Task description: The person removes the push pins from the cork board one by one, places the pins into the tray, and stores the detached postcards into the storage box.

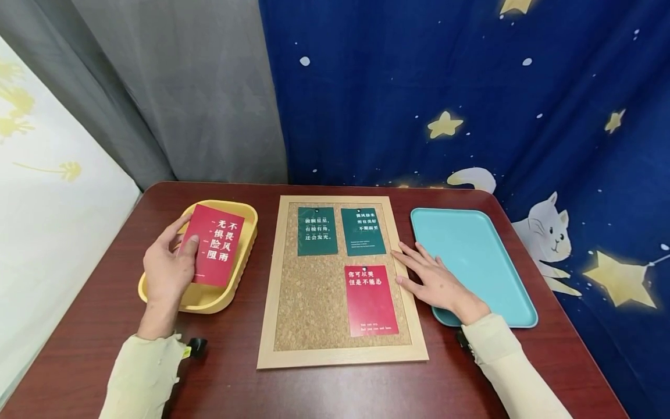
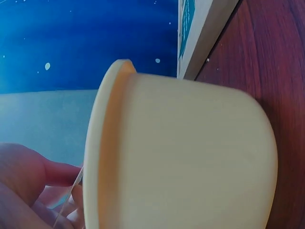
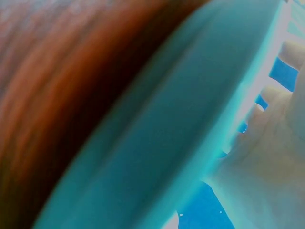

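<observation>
Red card (image 1: pixel 217 252): pinched in the left hand (image 1: pixel 167 272), thumb on its face, fingers (image 1: pixel 173 230) behind its left edge, held above the yellow tray (image 1: pixel 246 244). Right hand (image 1: pixel 437 283): fingers flat and relaxed, grasping nothing, resting right of the cork board (image 1: pixel 314 291), partly over the teal tray (image 1: pixel 481 256).
</observation>
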The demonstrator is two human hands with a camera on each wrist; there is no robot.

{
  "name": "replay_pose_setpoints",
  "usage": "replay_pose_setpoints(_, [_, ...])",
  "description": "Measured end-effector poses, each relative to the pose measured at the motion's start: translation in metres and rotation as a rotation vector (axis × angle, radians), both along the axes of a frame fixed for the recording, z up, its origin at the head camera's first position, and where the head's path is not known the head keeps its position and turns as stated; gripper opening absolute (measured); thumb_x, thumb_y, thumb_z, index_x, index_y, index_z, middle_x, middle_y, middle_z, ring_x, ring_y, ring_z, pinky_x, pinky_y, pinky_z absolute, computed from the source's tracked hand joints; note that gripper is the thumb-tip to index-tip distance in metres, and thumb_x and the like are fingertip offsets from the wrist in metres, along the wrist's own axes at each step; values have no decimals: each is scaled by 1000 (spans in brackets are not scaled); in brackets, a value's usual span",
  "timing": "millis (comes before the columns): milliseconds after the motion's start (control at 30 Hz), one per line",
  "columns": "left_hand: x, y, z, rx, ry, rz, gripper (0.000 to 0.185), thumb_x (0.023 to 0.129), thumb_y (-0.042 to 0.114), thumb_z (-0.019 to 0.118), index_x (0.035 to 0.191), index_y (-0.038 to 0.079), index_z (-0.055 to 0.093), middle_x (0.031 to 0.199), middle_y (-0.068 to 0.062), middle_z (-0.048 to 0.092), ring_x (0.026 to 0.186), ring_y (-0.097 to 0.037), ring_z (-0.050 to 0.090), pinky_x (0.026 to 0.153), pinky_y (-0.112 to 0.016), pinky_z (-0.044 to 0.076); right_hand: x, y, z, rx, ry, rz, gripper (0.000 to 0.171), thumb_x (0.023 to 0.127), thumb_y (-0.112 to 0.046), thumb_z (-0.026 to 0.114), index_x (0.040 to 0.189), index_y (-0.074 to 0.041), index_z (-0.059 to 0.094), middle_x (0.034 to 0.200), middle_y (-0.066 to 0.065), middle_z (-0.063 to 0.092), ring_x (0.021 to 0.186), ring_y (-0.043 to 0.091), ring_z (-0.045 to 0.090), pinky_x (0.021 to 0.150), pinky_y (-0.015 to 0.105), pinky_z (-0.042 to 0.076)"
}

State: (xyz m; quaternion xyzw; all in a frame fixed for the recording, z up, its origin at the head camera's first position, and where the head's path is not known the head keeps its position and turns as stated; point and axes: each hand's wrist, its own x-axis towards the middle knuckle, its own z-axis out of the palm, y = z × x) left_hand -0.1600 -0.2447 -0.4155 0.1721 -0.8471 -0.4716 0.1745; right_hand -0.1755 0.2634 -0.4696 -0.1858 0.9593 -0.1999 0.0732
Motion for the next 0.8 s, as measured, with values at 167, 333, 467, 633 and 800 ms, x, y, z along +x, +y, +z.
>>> replay_pose_setpoints(167, [0,-3,1,-12,-40,12,52,104,24,62,155,32,51,131,-22,67,65,12,54,58,-4,48,0,0,0,1,-4,2,69,102,-54,60,163,-33,35,176,-1,22,164,40,10,122,79,12])
replay_pose_setpoints(333, [1,-6,-1,-75,-109,1,52,105,25,60,156,33,49,130,-23,66,74,-7,62,55,-8,49,-1,0,1,4,3,7,68,102,-54,59,163,-33,36,176,-1,23,164,41,10,122,80,12])
replay_pose_setpoints(467, [1,-7,-4,-93,-152,-29,52,107,25,58,157,30,47,130,-25,64,90,-28,66,54,-10,49,-1,0,1,8,4,7,68,102,-54,59,163,-33,36,176,-1,23,164,41,10,122,80,12])
replay_pose_setpoints(633, [0,-10,-9,-108,-174,-54,51,108,24,55,158,27,46,131,-27,62,94,-35,68,54,-10,49,-1,0,1,7,1,4,68,102,-55,59,163,-34,35,176,-1,22,164,41,10,122,80,12])
replay_pose_setpoints(800, [-1,-12,-12,-115,-180,-60,51,108,24,54,158,27,46,132,-28,63,93,-34,68,54,-11,50,0,0,1,3,0,5,68,102,-54,59,163,-34,35,176,-2,22,164,41,10,122,79,12])
